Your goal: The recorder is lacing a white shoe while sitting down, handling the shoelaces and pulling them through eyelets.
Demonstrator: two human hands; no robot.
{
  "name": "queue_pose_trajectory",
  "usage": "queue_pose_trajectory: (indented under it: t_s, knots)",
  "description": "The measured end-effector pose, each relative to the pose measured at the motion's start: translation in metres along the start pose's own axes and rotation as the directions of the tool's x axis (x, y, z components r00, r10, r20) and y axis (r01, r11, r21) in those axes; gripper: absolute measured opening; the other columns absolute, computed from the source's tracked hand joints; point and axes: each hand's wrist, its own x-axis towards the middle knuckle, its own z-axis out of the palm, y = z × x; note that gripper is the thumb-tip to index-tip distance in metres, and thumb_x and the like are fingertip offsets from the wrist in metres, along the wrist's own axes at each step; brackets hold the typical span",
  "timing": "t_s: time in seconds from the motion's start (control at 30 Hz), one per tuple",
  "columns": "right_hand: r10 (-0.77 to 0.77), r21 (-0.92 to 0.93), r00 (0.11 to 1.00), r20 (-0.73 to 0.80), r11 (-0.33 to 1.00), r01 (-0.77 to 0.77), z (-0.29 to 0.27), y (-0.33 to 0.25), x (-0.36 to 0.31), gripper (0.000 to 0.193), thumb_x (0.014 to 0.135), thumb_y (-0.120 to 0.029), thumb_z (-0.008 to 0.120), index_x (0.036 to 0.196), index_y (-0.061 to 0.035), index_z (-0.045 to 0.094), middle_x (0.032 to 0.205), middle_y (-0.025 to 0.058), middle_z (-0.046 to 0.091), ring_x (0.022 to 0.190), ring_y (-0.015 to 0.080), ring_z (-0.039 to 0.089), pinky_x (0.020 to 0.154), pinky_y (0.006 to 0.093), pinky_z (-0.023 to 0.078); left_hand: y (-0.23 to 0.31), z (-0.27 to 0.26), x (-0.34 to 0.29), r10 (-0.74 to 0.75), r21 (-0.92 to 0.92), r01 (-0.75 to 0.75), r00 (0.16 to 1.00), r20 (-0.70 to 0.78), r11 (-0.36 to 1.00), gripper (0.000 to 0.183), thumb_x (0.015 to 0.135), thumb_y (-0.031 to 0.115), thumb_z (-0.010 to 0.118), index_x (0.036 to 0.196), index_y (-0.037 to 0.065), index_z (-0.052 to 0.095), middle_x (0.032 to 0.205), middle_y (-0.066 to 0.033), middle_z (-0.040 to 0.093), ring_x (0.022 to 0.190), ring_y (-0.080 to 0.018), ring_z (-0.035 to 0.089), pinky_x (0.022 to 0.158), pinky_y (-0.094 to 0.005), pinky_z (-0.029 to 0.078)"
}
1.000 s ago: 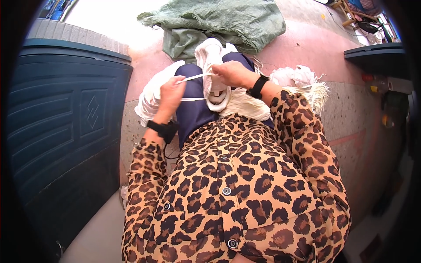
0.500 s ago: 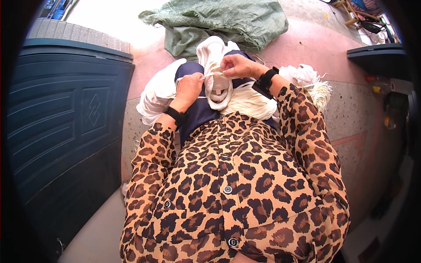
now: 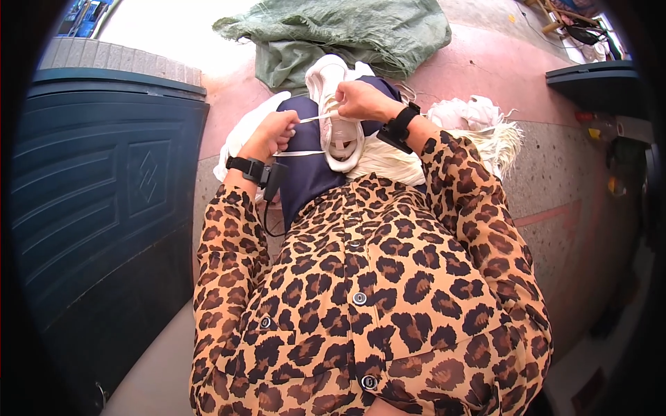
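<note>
A white sneaker (image 3: 325,78) rests on my lap between my dark blue trouser legs (image 3: 303,173), its heel opening toward me. My left hand (image 3: 275,132), closed, pinches a white shoelace (image 3: 312,119) to the left of the shoe. That lace runs taut across to the shoe's upper. Over the right side of the lacing, my right hand (image 3: 364,102) is closed in a pinch on lace; its fingertips are partly hidden. Another strand lies across my left thigh. A bundle of cream laces (image 3: 390,163) lies on my lap, right of the shoe.
A green woven sack (image 3: 347,38) is spread on the floor ahead. White shoes or cloth (image 3: 239,135) lie left of my legs, and more laces (image 3: 499,142) hang at the right. A dark blue door panel (image 3: 104,208) stands close on my left.
My left hand has moved left and slightly up from the shoe, drawing the lace out taut. My right hand has shifted slightly left and up.
</note>
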Motion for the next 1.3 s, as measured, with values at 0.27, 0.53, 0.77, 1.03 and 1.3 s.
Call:
queue_pose_trajectory:
  t_s: [0.27,0.53,0.77,1.03,1.3]
  knots:
    - [0.110,0.435,0.949,0.296,0.869,-0.236,-0.015,0.010,0.001,0.013,0.066,-0.011,0.059,0.074,-0.0053,0.051,0.058,-0.0016,0.047,0.044,0.0059,0.043,0.035,0.0200,0.032,0.004,0.022,-0.001,0.020,0.031,-0.020,1.000,0.000,0.999,0.030,0.071,0.020,0.053,0.049,0.016,0.033,0.043,0.0061,0.026,0.034,-0.0069,0.018,0.036,-0.0238,0.015]
    - [0.058,0.346,0.960,0.273,0.925,-0.155,-0.019,-0.006,-0.007,0.013,0.066,-0.012,0.059,0.076,-0.0043,0.053,0.062,0.0008,0.053,0.050,0.0076,0.047,0.038,0.0210,0.036,-0.007,-0.018,-0.003,0.045,-0.099,-0.038,0.996,0.075,0.994,0.032,0.072,0.018,0.055,0.049,0.016,0.033,0.041,0.0065,0.027,0.032,-0.0053,0.019,0.034,-0.0229,0.015]
    - [-0.039,0.200,0.978,0.206,0.980,-0.003,-0.007,0.013,0.005,0.014,0.064,-0.011,0.060,0.074,-0.0031,0.054,0.067,0.0026,0.056,0.060,0.0101,0.052,0.054,0.0251,0.042,-0.009,0.004,-0.001,0.163,0.134,-0.144,0.976,-0.143,0.980,0.028,0.070,0.023,0.063,0.052,0.013,0.045,0.044,0.0057,0.033,0.034,-0.0056,0.025,0.034,-0.0229,0.019]
    - [0.184,0.282,0.977,-0.111,0.948,-0.146,-0.035,0.023,-0.026,0.027,0.080,-0.022,0.051,0.085,0.0040,0.060,0.080,0.0188,0.062,0.074,0.0254,0.059,0.071,0.0323,0.045,-0.005,-0.071,-0.025,0.321,0.050,-0.318,0.919,-0.229,0.947,0.024,0.078,0.033,0.059,0.075,0.010,0.052,0.050,0.0061,0.034,0.037,-0.0055,0.030,0.035,-0.0212,0.023]
    - [0.139,0.275,0.986,0.092,0.948,-0.159,-0.009,0.007,-0.079,0.022,0.079,-0.017,0.051,0.083,0.0026,0.061,0.071,0.0194,0.059,0.067,0.0273,0.058,0.064,0.0347,0.044,0.019,-0.172,-0.083,0.655,-0.066,-0.797,0.537,-0.532,0.600,0.012,0.085,0.011,0.048,0.090,0.001,0.053,0.062,0.0011,0.047,0.050,-0.0066,0.043,0.046,-0.0192,0.037]
